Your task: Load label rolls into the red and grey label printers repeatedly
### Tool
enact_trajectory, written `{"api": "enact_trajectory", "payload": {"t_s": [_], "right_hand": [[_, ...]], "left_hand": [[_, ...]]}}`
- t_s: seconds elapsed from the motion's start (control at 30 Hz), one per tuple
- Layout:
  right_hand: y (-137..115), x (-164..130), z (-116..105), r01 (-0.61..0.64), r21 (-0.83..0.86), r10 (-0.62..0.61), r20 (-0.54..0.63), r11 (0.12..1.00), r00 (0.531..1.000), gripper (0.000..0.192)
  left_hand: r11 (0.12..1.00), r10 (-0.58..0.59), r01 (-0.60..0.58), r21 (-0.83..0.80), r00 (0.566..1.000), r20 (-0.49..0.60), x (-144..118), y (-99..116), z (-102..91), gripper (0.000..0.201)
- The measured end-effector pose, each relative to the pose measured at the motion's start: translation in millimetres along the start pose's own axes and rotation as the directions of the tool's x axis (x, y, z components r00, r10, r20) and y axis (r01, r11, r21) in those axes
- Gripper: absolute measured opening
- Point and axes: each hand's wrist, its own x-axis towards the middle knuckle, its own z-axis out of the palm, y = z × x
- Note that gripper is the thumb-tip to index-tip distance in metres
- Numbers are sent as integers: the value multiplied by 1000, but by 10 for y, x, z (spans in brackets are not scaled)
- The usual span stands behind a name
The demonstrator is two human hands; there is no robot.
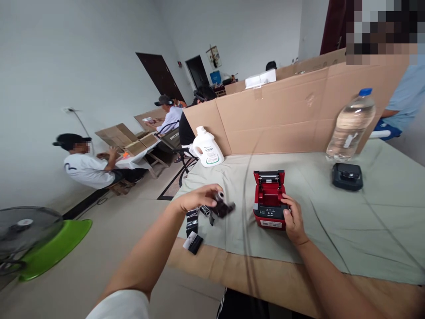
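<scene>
1. Presently, a dark roll [222, 204] with a black strip trailing from it is being pinched in the closed fingers of the left hand [195, 198], lifted just above the table's [265, 283] front edge.
2. A red printer [269, 199], its lid standing open, is being steadied by the right hand [292, 219], whose fingers are being curled against its front right corner; it is lying at 3 o'clock of the roll.
3. Whether anything is lying in the printer's open bay cannot be told.
4. A clear bottle [351, 125], capped in blue, is being kept upright at 1 o'clock, just behind a black device [347, 176].
5. A white jug [207, 147] is standing at 11 o'clock.
</scene>
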Motion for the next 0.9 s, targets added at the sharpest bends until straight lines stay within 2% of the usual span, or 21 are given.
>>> {"api": "enact_trajectory", "payload": {"t_s": [0.03, 0.07, 0.1, 0.13, 0.17, 0.23, 0.3, 0.37, 0.47, 0.53, 0.63, 0.73, 0.8, 0.87, 0.9], "right_hand": [[-2, 0, -2, -6, -3, 6, 2, 1000, 1000, 28], [-3, 1, -6, -12, -6, 12, 5, 1000, 1000, 28], [-4, 1, -9, -17, -10, 17, 9, 1000, 1000, 27], [-4, 2, -13, -21, -12, 21, 13, 1000, 1000, 27], [-3, 2, -15, -23, -14, 23, 18, 1000, 1000, 27], [0, -2, -17, -20, -10, 20, 24, 1000, 1000, 28], [1, -9, -16, -17, 5, 16, 16, 1000, 1000, 30], [-8, -15, -16, -13, 13, 13, -2, 1000, 1000, 34], [-49, -12, -32, 8, -8, -8, -11, 1000, 1000, 38], [-89, 1, -51, 50, -41, -50, -2, 998, 999, 38], [-149, 26, -79, 121, -100, -119, 27, 988, 992, 33], [-187, 44, -90, 180, -128, -171, 77, 975, 982, 29], [-195, 50, -89, 215, -151, -203, 94, 965, 975, 28], [-193, 51, -85, 241, -188, -228, 91, 952, 969, 28], [-190, 51, -83, 250, -206, -237, 87, 946, 968, 29]], "left_hand": [[999, -27, 33, -29, 983, 182, 22, 106, 168, 46], [999, -39, 49, -22, 944, 327, 68, 194, 332, 47], [999, -37, 40, 4, 901, 433, 141, 260, 486, 46], [1000, -9, -1, 19, 878, 479, 243, 302, 625, 44], [998, 52, -67, 16, 880, 472, 373, 319, 746, 41], [972, 208, -235, 29, 906, 367, 691, 295, 931, 35], [921, 313, -353, 162, 921, 232, 1025, 229, 1048, 31], [858, 306, -343, 382, 939, 156, 1304, 159, 1119, 31], [708, 174, -220, 671, 975, 135, 1562, 73, 1188, 35], [600, 116, -180, 779, 984, 139, 1654, 20, 1228, 36], [509, 132, -176, 843, 983, 126, 1751, -63, 1287, 31], [498, 165, -179, 848, 980, 110, 1811, -131, 1333, 24], [523, 205, -195, 830, 974, 99, 1797, -165, 1352, 23], [607, 320, -231, 760, 947, 32, 1723, -201, 1363, 21], [663, 396, -258, 703, 917, -37, 1668, -221, 1364, 19]]}}
